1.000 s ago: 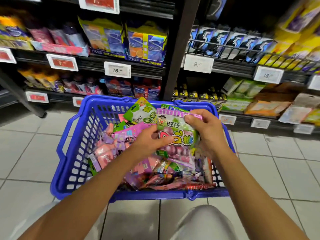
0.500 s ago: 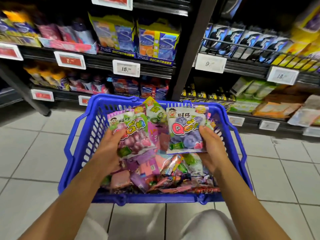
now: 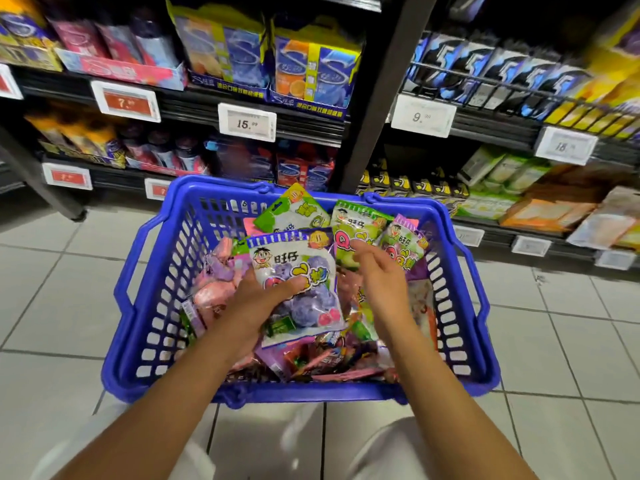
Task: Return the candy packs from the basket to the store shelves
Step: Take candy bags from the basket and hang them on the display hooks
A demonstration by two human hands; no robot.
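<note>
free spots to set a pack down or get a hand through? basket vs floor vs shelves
Bare floor tile left of the blue basket, and more tile right of it, below the lower shelves. Inside, a small gap behind the far-left wall. Elsewhere it is heaped with candy packs; the left hand grips a purple pack, the right hand hovers open. Visible shelves look packed.

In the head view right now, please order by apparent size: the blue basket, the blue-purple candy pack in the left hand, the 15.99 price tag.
1. blue basket
2. blue-purple candy pack, held by the left hand
3. 15.99 price tag, though it is farther away
</note>
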